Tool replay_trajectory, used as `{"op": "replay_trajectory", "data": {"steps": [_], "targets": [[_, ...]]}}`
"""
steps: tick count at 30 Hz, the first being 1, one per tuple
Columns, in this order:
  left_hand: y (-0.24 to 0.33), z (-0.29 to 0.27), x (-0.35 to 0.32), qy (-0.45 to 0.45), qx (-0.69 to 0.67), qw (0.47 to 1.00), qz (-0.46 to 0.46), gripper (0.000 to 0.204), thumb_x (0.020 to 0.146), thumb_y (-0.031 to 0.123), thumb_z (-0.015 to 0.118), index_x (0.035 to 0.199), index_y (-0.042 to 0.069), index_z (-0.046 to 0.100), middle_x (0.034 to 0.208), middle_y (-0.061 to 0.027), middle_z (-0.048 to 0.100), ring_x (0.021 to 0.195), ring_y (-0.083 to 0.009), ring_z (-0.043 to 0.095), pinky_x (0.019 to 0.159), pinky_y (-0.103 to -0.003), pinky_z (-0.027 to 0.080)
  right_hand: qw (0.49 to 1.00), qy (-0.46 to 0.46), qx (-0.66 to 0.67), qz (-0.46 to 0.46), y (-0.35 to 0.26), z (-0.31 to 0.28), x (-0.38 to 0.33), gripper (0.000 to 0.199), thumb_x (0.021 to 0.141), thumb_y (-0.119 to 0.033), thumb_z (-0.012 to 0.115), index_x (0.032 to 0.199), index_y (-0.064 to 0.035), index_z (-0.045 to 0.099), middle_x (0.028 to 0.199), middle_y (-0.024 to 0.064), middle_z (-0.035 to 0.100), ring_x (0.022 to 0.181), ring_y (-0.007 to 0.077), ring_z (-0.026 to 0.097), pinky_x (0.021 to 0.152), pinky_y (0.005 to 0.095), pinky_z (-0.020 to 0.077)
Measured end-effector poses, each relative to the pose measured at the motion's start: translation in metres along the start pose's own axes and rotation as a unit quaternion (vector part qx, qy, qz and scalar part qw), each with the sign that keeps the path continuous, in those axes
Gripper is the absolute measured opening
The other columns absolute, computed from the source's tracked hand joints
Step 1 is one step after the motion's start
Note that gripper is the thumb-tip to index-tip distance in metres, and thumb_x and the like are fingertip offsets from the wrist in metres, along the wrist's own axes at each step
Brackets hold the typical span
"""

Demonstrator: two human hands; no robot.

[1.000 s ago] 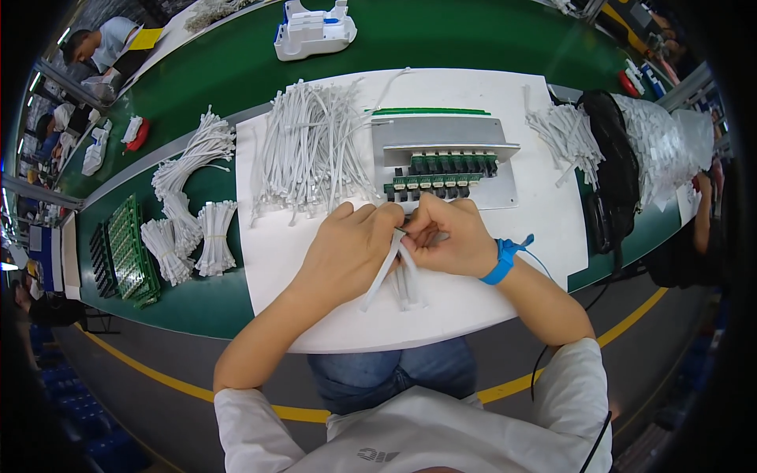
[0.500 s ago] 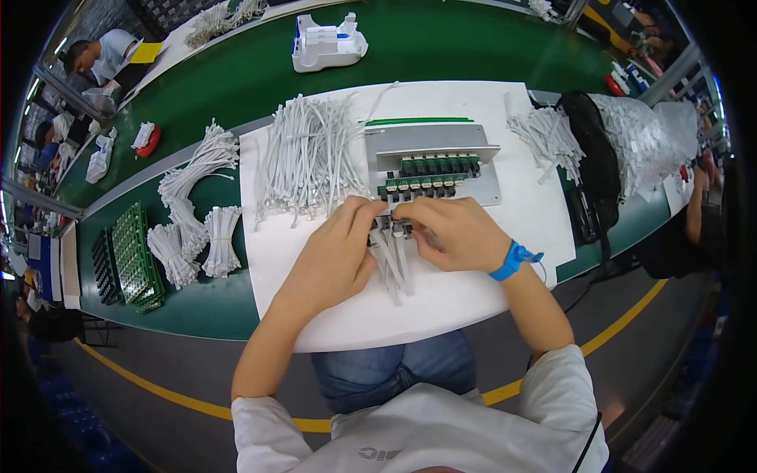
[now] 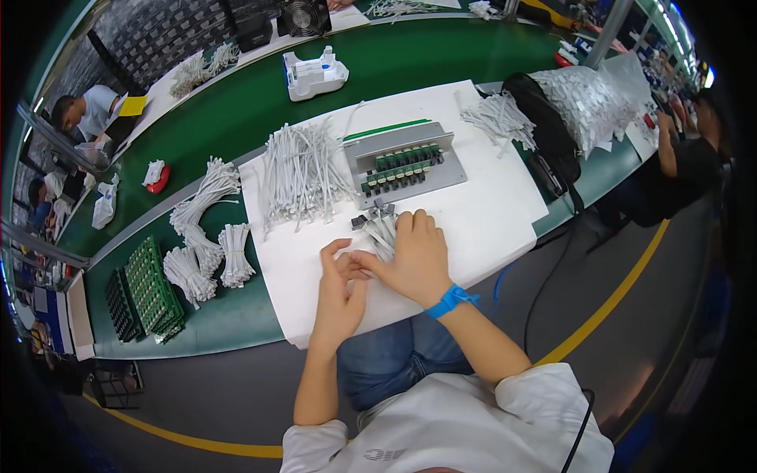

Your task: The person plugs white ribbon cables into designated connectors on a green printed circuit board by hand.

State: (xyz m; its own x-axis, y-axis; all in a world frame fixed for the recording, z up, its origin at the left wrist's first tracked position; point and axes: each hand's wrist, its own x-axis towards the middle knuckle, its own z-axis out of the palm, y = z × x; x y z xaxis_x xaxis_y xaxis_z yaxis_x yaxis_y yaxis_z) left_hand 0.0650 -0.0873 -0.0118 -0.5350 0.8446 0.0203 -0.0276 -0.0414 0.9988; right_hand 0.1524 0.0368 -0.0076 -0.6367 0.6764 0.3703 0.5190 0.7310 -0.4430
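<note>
My right hand (image 3: 416, 260), wearing a blue wristband, is closed round a small bunch of white cables (image 3: 382, 233) low over the white sheet. Dark connectors stick out at the far end of the bunch; its lower ends are partly hidden by my fingers. Just left of it, my left hand (image 3: 339, 296) has loosely curled fingers held apart, close to the right thumb, and I see nothing in its grasp. Beyond both hands stands a grey metal fixture (image 3: 451, 175) carrying rows of small green circuit boards (image 3: 402, 175) with dark connectors.
A large pile of white cables (image 3: 303, 177) lies left of the fixture. Tied cable bundles (image 3: 235, 254) and stacked green circuit panels (image 3: 154, 288) sit farther left. On the right are loose cables (image 3: 501, 118), a black bag (image 3: 544, 118) and a clear plastic bag (image 3: 591, 102).
Both hands have drawn back from the fixture's near edge toward me. The right hand now grips the cable bunch, and the left fingers have spread apart. The view has turned and shifted.
</note>
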Motion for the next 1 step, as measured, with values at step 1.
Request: {"op": "replay_trajectory", "data": {"steps": [1], "targets": [[-0.0098, -0.0085, -0.0012, 0.018, 0.005, 0.999, 0.032, 0.056, 0.084, -0.005, 0.044, 0.137, 0.001, 0.026, 0.112, -0.0169, 0.057, 0.097, -0.0231, 0.06, 0.083, -0.028, 0.049, 1.0, -0.002, -0.024, 0.02, -0.005, 0.0029, 0.0006, 0.061, 0.066, -0.052, 0.076, 0.087, 0.0, 0.051, 0.086, 0.0157, 0.05, 0.082, 0.0305, 0.052, 0.066, 0.0414, 0.0394]]}}
